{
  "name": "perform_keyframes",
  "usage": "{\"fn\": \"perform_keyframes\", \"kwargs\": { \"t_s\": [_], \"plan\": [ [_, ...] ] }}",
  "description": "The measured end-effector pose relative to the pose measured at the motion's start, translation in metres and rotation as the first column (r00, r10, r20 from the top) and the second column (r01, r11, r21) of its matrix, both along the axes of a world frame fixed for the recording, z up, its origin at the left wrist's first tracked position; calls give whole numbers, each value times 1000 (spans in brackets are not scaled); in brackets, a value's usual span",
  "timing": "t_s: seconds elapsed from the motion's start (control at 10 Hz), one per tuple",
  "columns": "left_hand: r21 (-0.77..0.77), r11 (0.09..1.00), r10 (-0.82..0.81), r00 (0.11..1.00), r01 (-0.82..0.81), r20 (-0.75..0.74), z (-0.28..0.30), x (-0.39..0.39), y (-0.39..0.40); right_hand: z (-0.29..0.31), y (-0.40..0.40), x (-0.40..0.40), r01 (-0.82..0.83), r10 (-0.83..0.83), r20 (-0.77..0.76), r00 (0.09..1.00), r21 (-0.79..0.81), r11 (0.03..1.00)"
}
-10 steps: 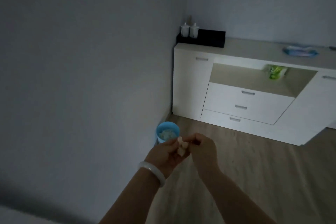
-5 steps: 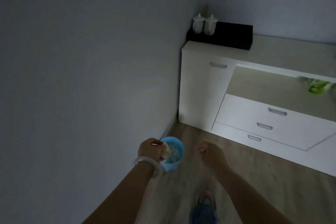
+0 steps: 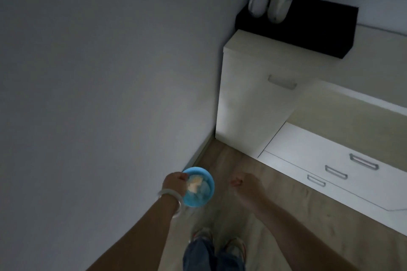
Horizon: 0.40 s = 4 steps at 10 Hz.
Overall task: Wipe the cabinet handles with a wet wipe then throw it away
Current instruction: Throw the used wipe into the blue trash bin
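Since a moment ago the person has stepped closer to the corner, so the blue bin (image 3: 198,187) now sits almost under the left hand (image 3: 175,183), and the cabinet (image 3: 246,99) fills far more of the view. The hands, which met around the wipe a second back, are now apart.

The left hand hangs over the near-left rim of the bin, fingers curled, with the crumpled wet wipe (image 3: 195,183) at its fingertips just above the bin's mouth. In this dim light I cannot tell whether the fingers still pinch the wipe or have let it go. A pale bangle (image 3: 170,199) circles that wrist. Other pale crumpled pieces lie inside the bin.

The right hand (image 3: 247,185) floats off to the right of the bin, over the wooden floor (image 3: 275,209), its fingers loosely curled and holding nothing.

The bin stands on the floor against the wall (image 3: 99,72), near the left end of the cabinet. The cabinet door has a handle (image 3: 282,82) near its top; lower right, three drawer handles (image 3: 336,171) step down one after another. On top of the cabinet, in the corner, a black box (image 3: 319,28) carries two white lidded cups (image 3: 269,2), touching side by side. At the bottom edge the person's jeans and shoes (image 3: 220,246) show.
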<state>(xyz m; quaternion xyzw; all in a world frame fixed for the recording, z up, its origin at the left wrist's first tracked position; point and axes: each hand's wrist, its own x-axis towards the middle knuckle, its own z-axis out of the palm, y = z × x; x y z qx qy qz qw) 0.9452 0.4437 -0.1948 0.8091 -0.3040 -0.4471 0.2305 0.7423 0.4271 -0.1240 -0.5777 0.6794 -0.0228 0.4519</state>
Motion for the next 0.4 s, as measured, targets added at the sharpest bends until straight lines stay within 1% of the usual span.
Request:
{"fn": "perform_keyframes", "kwargs": {
  "t_s": [0.1, 0.2, 0.3, 0.4],
  "plan": [
    [15, 996, -91, 993, 91, 78, -12, 2, -18, -10, -13, -3, 108, -107, 39, 993, -22, 994],
    [35, 987, -160, 983, 157, 95, -16, 5, -22, -15, -18, -8, 169, -167, 73, 983, -21, 985],
    [64, 983, -177, 981, 172, 77, -26, 11, -23, -28, -27, -15, 153, -152, 57, 987, -7, 988],
    [136, 960, -256, 965, 246, 61, -22, 15, -22, -29, -30, -11, 194, -195, 45, 980, 20, 981]
  ]
}}
